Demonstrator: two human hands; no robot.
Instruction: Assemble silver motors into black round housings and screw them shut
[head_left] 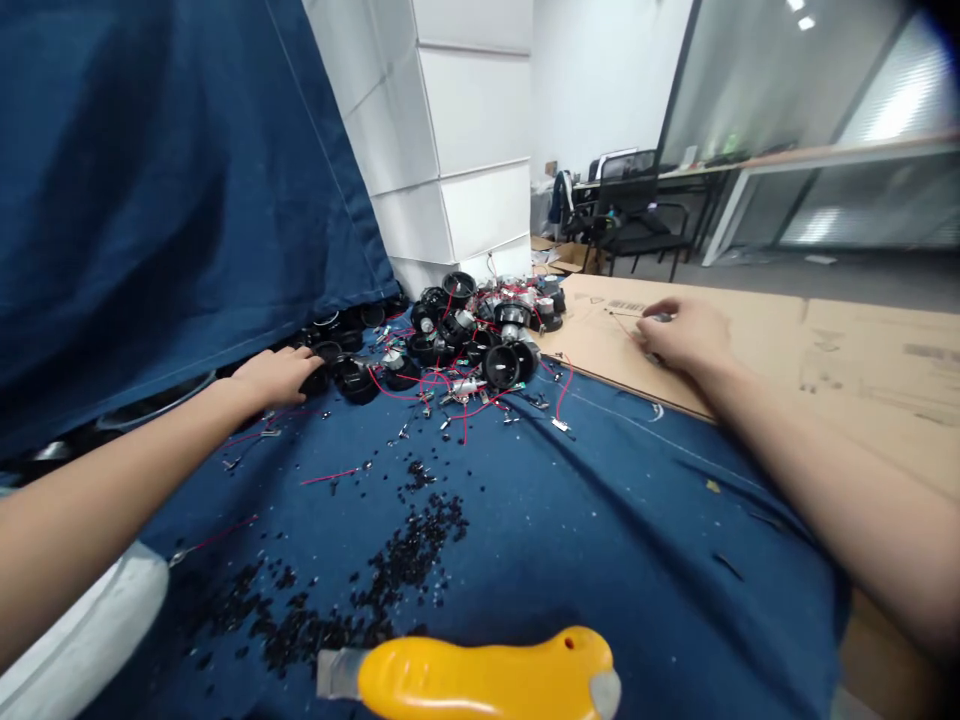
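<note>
My left hand (276, 375) reaches to the left edge of a pile of black round parts with red wires (457, 345) on a blue cloth (570, 500). Its fingers curl around one black part (319, 378) at the pile's near-left edge. My right hand (686, 335) rests on a flat sheet of cardboard (825, 360) to the right of the pile. Its fingers are pinched on a small metal piece (661, 318) from which a thin wire trails to the left.
A yellow utility knife (480, 680) lies at the near edge. Black crumbs (405, 560) and loose red wires (330, 477) are scattered on the cloth. Blue fabric (165, 170) hangs at the left, a white pillar (450, 130) stands behind the pile, office chairs (637, 215) farther back.
</note>
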